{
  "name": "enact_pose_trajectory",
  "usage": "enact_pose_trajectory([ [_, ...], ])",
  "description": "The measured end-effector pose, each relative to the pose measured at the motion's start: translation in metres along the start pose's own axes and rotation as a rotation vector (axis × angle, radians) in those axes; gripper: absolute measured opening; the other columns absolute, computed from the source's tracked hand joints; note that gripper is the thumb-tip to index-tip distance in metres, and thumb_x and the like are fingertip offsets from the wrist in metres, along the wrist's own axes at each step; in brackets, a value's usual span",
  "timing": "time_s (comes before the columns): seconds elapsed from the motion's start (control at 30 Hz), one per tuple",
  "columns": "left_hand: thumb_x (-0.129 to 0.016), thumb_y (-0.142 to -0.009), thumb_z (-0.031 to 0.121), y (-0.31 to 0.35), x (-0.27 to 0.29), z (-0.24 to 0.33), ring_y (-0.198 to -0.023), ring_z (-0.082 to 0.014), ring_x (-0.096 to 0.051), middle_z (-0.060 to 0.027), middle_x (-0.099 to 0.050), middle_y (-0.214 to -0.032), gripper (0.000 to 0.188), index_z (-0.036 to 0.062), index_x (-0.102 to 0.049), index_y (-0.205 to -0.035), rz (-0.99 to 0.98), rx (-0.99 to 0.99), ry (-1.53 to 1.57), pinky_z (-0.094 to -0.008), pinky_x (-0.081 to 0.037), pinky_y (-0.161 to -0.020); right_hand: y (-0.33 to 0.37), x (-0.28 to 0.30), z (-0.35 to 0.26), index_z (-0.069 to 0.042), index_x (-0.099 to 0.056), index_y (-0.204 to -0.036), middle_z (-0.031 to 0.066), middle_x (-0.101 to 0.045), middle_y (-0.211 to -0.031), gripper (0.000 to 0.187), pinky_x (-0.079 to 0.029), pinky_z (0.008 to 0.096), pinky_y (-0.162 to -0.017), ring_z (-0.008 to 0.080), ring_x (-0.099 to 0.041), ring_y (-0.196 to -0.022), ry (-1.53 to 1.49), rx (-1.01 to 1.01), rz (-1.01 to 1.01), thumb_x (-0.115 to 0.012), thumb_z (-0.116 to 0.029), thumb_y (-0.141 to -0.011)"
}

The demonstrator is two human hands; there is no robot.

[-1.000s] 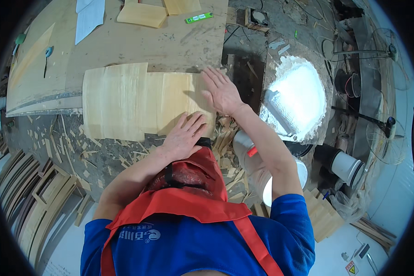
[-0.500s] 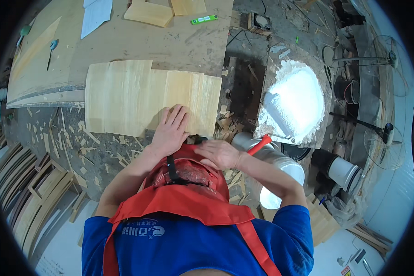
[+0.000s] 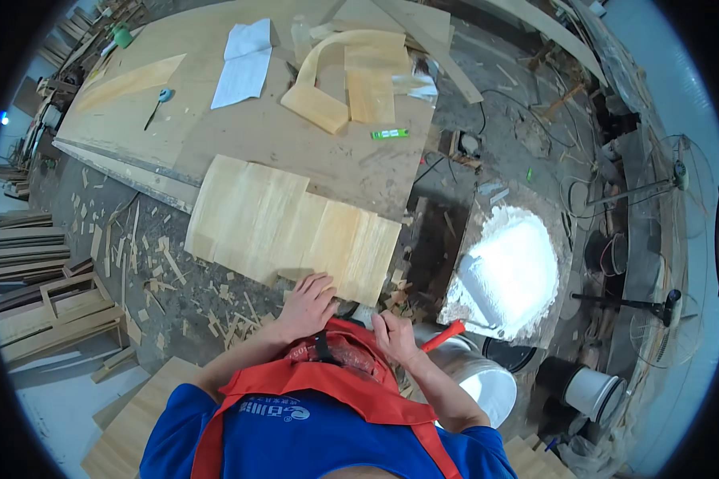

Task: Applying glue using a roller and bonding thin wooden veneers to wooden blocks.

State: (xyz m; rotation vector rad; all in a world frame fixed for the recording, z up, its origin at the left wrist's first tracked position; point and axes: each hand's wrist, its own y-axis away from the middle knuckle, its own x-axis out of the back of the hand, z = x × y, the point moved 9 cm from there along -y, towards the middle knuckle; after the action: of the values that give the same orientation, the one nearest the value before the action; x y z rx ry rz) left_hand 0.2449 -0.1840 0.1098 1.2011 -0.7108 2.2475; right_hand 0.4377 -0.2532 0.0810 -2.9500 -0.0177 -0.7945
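A pale wood panel (image 3: 287, 227), made of side-by-side strips with stepped edges, lies on the near edge of the worktable (image 3: 240, 144) and sticks out past it. My left hand (image 3: 307, 306) rests flat on the panel's near edge, fingers stretched over the wood. Close to the panel's near right corner, my right hand (image 3: 395, 337) is closed with its fingers curled in; whatever it may hold is hidden. Beside that hand sticks out the red handle (image 3: 443, 336) of a roller, whose head lies in white paste (image 3: 513, 267) spread on a board.
A curved wood piece (image 3: 315, 100), a white paper sheet (image 3: 244, 64) and a green level (image 3: 389, 134) lie on the table. White buckets (image 3: 487, 391) stand at my right. Wood scraps (image 3: 224, 327) litter the floor. A fan (image 3: 667, 327) stands at far right.
The view has tilted up and turned, showing more of the table. My right hand has moved from my apron front toward the panel's right corner, its fingers curling. My left hand stays on the panel.
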Motion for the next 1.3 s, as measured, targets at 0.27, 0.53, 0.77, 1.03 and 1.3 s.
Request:
enact_pose_trajectory([
  [0.27, -0.077, -0.088, 0.011, 0.026, 0.036, -0.014, -0.122, -0.04, -0.06, -0.0185, -0.063, -0.128, 0.029, 0.0021, -0.068, -0.114, 0.142, 0.202, 0.032, -0.0511, -0.048, -0.105, -0.099, 0.057, 0.021, 0.002, -0.061, -0.08, 0.0187, -0.063, -0.069, 0.028, -0.048, 0.0392, -0.055, 0.0292, -0.065, -0.059, 0.053, 0.035, 0.138, -0.068, -0.014, -0.102],
  [0.53, -0.075, -0.091, 0.008, -0.039, 0.077, -0.103, -0.115, -0.0406, -0.063, -0.0198, -0.065, -0.122, 0.026, 0.0009, -0.067, -0.115, 0.267, 0.234, 0.065, -0.0487, -0.05, -0.099, -0.264, 0.124, 0.048, 0.003, -0.071, -0.105, 0.0122, -0.074, -0.082, 0.019, -0.057, 0.0331, -0.072, 0.0166, -0.073, -0.077, 0.006, -0.185, 0.193, -0.064, -0.015, -0.105],
  [0.77, -0.072, -0.097, 0.029, -0.212, 0.028, -0.26, -0.116, -0.0404, -0.065, -0.0206, -0.068, -0.122, 0.037, 0.0017, -0.066, -0.121, -0.107, 0.349, -0.01, -0.0502, -0.052, -0.098, -0.426, 0.108, 0.117, -0.005, -0.072, -0.115, 0.0193, -0.077, -0.098, 0.026, -0.059, 0.0413, -0.082, 0.0348, -0.076, -0.092, 0.486, -0.168, 0.148, -0.07, -0.024, -0.098],
  [1.03, -0.082, -0.081, 0.06, -0.247, -0.024, -0.357, -0.099, -0.033, -0.077, -0.0164, -0.078, -0.103, 0.058, 0.0055, -0.079, -0.102, -0.687, 0.564, -0.176, -0.0478, -0.062, -0.082, -0.58, 0.216, 0.165, -0.003, -0.069, -0.131, 0.0241, -0.075, -0.118, 0.06, -0.057, 0.0519, -0.097, 0.0412, -0.072, -0.113, 0.824, -0.54, 0.181, -0.077, -0.042, -0.086],
  [1.3, -0.081, -0.082, 0.06, -0.246, -0.029, -0.357, -0.11, -0.0277, -0.071, -0.0111, -0.072, -0.118, 0.067, 0.0071, -0.073, -0.122, -0.598, 0.615, -0.215, -0.0436, -0.055, -0.086, -0.639, 0.246, 0.246, 0.006, -0.051, -0.149, 0.0303, -0.067, -0.134, 0.095, -0.052, 0.051, -0.106, 0.045, -0.065, -0.126, 1.132, -0.472, 0.152, -0.075, -0.057, -0.083],
])
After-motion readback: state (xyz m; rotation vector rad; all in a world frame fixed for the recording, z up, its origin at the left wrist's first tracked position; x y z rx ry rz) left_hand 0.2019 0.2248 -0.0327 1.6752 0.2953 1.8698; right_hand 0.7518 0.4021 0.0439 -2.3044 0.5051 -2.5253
